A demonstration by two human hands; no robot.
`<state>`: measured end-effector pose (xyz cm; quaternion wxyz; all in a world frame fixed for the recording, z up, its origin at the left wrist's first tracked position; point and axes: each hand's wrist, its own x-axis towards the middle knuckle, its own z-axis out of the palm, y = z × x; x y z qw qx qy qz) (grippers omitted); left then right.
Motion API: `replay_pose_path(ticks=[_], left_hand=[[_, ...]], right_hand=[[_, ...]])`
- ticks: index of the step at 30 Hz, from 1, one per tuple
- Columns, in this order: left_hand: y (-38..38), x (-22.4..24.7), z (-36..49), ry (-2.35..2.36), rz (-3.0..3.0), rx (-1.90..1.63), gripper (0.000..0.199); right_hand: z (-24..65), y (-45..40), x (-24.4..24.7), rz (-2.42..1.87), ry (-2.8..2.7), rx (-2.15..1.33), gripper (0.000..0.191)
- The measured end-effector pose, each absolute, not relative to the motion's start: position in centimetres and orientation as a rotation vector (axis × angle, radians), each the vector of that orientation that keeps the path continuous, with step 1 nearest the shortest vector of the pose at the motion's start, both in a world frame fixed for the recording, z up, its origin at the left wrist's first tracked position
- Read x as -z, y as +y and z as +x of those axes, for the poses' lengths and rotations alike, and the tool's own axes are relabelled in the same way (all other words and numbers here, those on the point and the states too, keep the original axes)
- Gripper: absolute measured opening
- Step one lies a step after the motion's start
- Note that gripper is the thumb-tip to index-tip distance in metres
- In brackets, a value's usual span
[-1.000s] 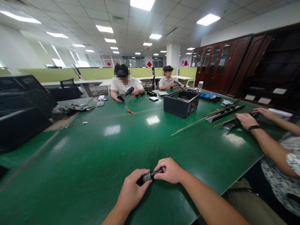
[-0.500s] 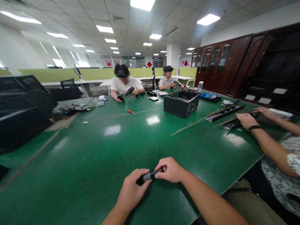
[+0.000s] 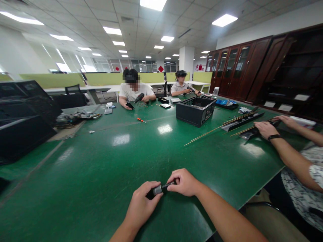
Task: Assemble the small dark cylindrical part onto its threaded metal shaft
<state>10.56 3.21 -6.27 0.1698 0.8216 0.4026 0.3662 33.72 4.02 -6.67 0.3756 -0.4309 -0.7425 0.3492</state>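
Near the front of the green table (image 3: 101, 168), both my hands are on a small black-and-silver cylindrical part (image 3: 158, 190). My left hand (image 3: 142, 201) has its fingers and thumb closed around the wider body, which has a silver band. At the other end, the fingers of my right hand (image 3: 183, 182) pinch a thinner, dark, ridged section (image 3: 168, 185). The fingers cover both ends of the part, so its exact kind does not show.
Ahead stands a black computer case (image 3: 194, 112), with an orange screwdriver (image 3: 140, 119) to its left. Thin brass-coloured rods (image 3: 207, 133) lie right, near a co-worker's hands (image 3: 267, 130). Two people with power drills sit opposite. Dark equipment (image 3: 22, 117) fills the left.
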Motion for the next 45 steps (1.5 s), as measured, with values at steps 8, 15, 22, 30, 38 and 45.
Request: replay_pose_path(ticks=[8,15,22,30,38,45], left_hand=[[3.2,6.3,10.5,1.165,2.318,-1.028,0.023],[3.2,6.4,10.6,1.176,2.306,-1.036,0.023],[3.3,6.1,10.6,1.186,2.299,-1.05,0.023],[3.3,6.1,10.6,1.187,2.296,-1.057,0.023],[3.3,6.0,10.6,1.2,2.293,-1.049,0.023],[3.2,6.0,10.5,1.21,2.283,-1.058,0.022]], right_hand=[[33.8,4.1,6.9,-1.091,-1.876,-0.915,0.015],[33.9,4.1,7.0,-1.099,-1.847,-0.926,0.015],[34.2,4.1,6.7,-1.104,-1.835,-0.934,0.014],[34.3,4.1,6.6,-1.119,-1.815,-0.939,0.013],[34.5,4.2,6.8,-1.125,-1.826,-0.923,0.012],[34.7,4.3,7.0,-1.129,-1.806,-0.934,0.014]])
